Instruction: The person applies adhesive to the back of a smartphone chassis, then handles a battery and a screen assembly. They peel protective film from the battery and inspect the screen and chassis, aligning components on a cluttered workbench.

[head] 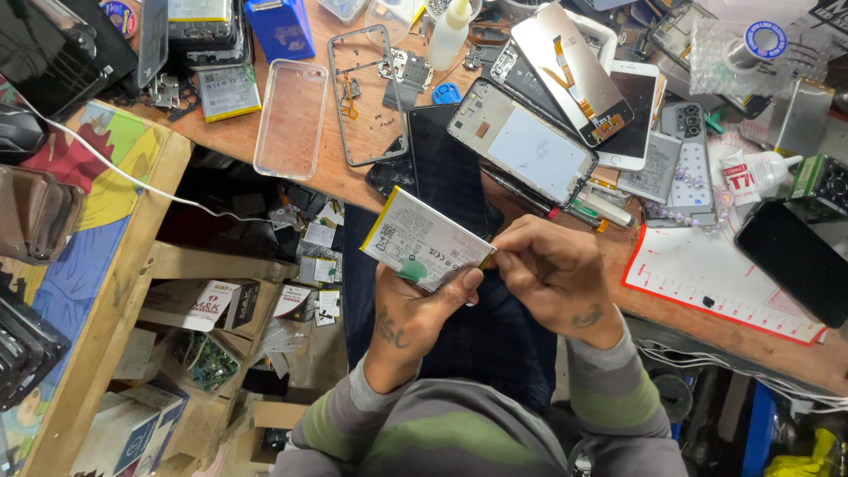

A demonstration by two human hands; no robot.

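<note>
Risk: bending or puncturing the battery [426,240] if the pinch at its right end pulls too hard; held in the air over the lap, off the near edge of the surface [680,291], so a slip drops it to the floor (cluttered below). Left hand [415,309] grasping the battery from beneath, fingers [464,284] curled around its near edge. Right hand [552,278] clenched tight, fingertips pinching the battery's right corner; cannot tell whether a tab or tape sits between them

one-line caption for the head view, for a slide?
Left hand holds a flat phone battery while the right hand pinches its edge, above a wooden workbench strewn with phone parts.
</note>
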